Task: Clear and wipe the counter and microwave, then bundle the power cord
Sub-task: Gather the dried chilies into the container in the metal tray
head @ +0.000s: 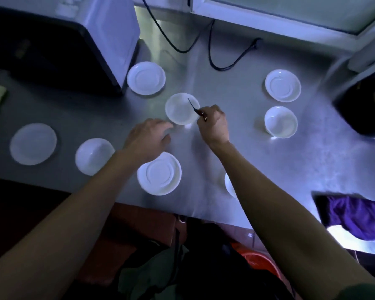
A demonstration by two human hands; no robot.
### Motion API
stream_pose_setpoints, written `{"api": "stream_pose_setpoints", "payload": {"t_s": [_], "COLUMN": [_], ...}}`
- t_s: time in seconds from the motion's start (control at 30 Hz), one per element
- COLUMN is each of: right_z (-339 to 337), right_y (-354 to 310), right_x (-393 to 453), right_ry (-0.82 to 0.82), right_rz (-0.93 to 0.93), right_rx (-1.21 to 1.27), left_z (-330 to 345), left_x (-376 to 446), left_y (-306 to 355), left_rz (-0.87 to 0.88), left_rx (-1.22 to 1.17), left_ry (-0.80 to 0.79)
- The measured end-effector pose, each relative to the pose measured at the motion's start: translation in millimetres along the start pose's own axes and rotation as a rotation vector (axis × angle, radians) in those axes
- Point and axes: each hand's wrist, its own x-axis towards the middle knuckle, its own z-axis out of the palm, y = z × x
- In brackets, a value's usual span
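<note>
Right hand (213, 124) pinches a thin dark utensil (193, 107) over the centre bowl (180, 109); probably lifting it out so dishes can stack. Left hand (148, 138) hovers beside that bowl, fingers relaxed and holding nothing. Power cord (223, 61) lies loose at the surface's (247, 148) rear, behind the microwave (108, 40).

Cool bluish light falls from a window (290, 11) along the frame's upper right; below, reddish-brown floor (139, 224) shows at lower centre, with an orange basin (260, 265).
</note>
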Motion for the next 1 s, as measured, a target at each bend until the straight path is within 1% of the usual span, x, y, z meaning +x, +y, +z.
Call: {"api": "stream_pose_setpoints", "payload": {"t_s": [0.07, 0.2, 0.4, 0.57, 0.7, 0.83, 1.0], "right_z": [5.8, 21.4, 57.0, 99.4, 135.7, 167.2, 209.6], "right_y": [-24.0, -74.3, -152.9, -218.7, -272.0, -323.9, -378.4], "right_x": [-18.6, -62.5, -136.3, -192.4, -230.1, -258.6, -279.3], "right_ry": [0.013, 0.016, -0.062, -0.186, -0.278, -0.350, -0.446], "right_rz": [-0.048, -0.147, -0.306, -0.403, -0.574, -0.712, -0.866], "right_rx": [0.050, 0.066, 0.068, 0.136, 0.065, 0.085, 0.073], "left_z": [-6.2, -20.7, -46.6, -77.3, -93.6, -105.6, -112.0], "left_x": [-24.3, -80.7, -186.0, -269.5, -330.4, -379.0, -424.8], "left_y": [-12.9, -45.3, -97.9, -144.8, -180.5, -209.8, -244.9], "left_rz": [-0.032, -0.083, -0.164, -0.262, -0.395, -0.513, -0.646], "left_rx": [-0.001, -0.027, 0.011, 0.042, 0.006, 0.011, 0.000], "left_ry": [0.036, 0.071, 0.173, 0.219, 0.327, 0.420, 0.458]}}
